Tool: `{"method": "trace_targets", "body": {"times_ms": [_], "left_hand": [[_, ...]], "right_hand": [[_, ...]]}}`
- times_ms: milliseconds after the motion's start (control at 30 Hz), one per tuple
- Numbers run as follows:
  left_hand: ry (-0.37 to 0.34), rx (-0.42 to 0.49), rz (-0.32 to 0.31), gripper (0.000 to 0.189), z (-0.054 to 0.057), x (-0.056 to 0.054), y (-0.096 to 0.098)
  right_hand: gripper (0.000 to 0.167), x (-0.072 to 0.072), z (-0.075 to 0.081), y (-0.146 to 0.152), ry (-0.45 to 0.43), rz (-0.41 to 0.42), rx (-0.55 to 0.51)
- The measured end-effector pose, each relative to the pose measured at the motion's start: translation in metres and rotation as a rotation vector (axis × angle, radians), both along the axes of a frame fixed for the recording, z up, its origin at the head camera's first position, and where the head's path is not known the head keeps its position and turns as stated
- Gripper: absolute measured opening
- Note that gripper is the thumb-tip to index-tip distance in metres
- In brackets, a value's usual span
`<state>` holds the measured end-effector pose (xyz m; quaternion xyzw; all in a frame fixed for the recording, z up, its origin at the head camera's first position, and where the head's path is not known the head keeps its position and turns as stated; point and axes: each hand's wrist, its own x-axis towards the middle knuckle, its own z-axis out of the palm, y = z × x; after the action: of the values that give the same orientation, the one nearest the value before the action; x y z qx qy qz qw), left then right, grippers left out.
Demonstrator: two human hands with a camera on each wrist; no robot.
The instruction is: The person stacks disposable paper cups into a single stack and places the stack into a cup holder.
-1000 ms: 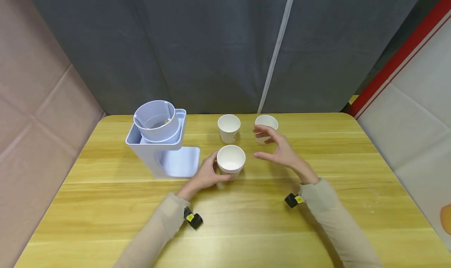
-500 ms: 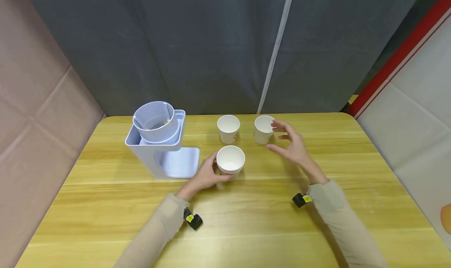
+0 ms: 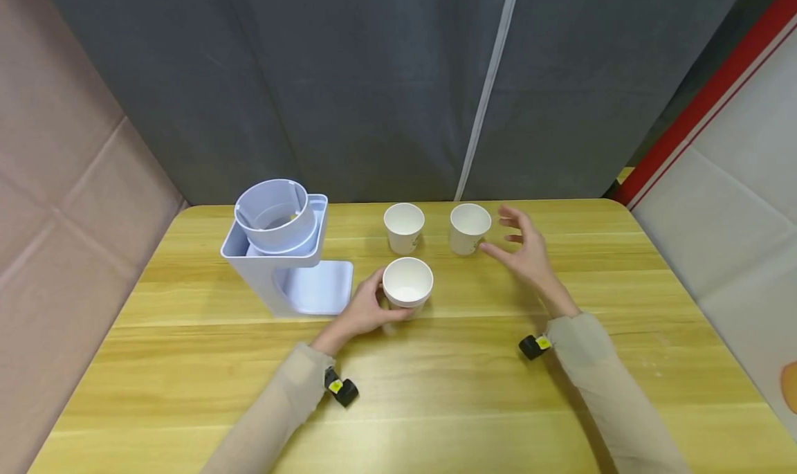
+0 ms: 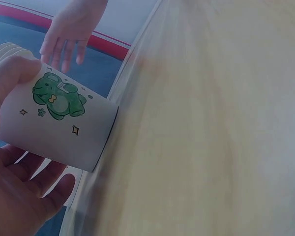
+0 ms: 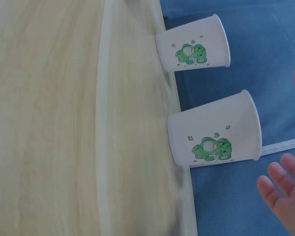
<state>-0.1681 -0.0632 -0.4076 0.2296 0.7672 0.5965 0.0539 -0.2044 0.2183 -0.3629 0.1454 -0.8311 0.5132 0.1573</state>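
A stack of nested white paper cups (image 3: 408, 281) stands on the wooden table in front of me, its several rims showing in the left wrist view. My left hand (image 3: 367, 306) grips it from the left, thumb (image 4: 14, 73) against the side printed with a green bear. Behind it stand two single paper cups, a left one (image 3: 404, 228) and a right one (image 3: 470, 229), both upright. My right hand (image 3: 529, 252) holds nothing; its fingers are spread and loosely bent just right of the right cup. The same bear print shows on both cups in the right wrist view.
A pale lavender plastic stand (image 3: 274, 259) with a round open holder (image 3: 274, 214) on top and a flat base tray (image 3: 320, 287) is at the left. A dark grey curtain (image 3: 373, 93) hangs behind the table's back edge.
My right hand has drawn back to the right, away from the right rear cup that its fingers overlapped before. The left hand and its cup stack have stayed in place.
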Motion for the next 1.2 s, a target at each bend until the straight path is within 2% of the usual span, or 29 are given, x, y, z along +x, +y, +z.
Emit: {"method": "trace_targets", "body": {"times_ms": [300,567,767,800,967,1033,1200], "left_hand": [[-0.005,-0.011,0.000,0.069,0.000,0.000,0.000],[-0.009,-0.011,-0.005,0.071,0.002,0.000,0.000],[-0.016,-0.011,-0.007,0.071,0.000,-0.002,0.000],[-0.019,-0.008,-0.010,0.072,-0.001,-0.002,0.000],[-0.017,0.013,-0.008,0.074,-0.021,-0.011,0.000],[-0.013,0.019,-0.007,0.074,-0.022,-0.012,0.000],[-0.028,0.001,-0.009,0.072,-0.003,-0.003,-0.001]], "right_hand": [[0.074,-0.014,-0.009,0.005,-0.069,-0.014,-0.005],[0.082,-0.040,-0.044,0.020,-0.129,-0.040,0.017],[0.084,-0.051,-0.052,0.018,-0.201,-0.017,0.012],[0.085,-0.052,-0.053,0.018,-0.219,-0.014,0.012],[0.087,-0.058,-0.056,0.016,-0.292,0.001,0.027],[0.085,-0.061,-0.057,0.015,-0.303,0.004,0.029],[0.080,-0.064,-0.061,0.010,-0.306,0.007,0.002]]}}
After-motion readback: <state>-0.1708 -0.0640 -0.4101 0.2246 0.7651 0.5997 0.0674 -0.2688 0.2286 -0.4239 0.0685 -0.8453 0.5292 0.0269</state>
